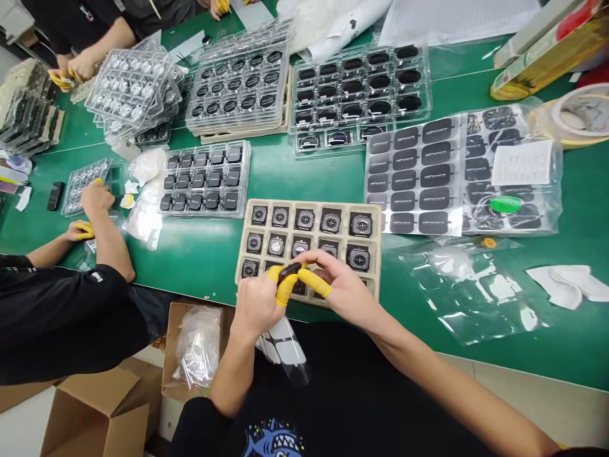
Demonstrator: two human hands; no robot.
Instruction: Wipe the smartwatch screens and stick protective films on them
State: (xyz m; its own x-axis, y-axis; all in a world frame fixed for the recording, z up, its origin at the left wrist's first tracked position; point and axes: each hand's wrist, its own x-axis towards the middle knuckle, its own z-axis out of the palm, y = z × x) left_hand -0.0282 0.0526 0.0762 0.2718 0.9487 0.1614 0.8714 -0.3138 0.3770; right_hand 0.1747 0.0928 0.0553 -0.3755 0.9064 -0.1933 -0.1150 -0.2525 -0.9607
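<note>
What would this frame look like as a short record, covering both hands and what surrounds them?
Left hand: pinches a small dark piece
Right hand: fingertips at the piece's edge; grip unclear
Finger wear: yellow finger covers on both hands
Below hands: beige tray of watch-like units in compartments
Right of tray: sheet of dark labels
Surface: green table
Far left: co-worker's hand at a clear tray

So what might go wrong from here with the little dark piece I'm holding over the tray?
If the left hand loses its grip, the small dark piece might drop onto the watch-like parts in the beige tray. The right hand, close beside it, could nudge it loose. The glossy strip below the left hand might catch on the black shirt.
</note>
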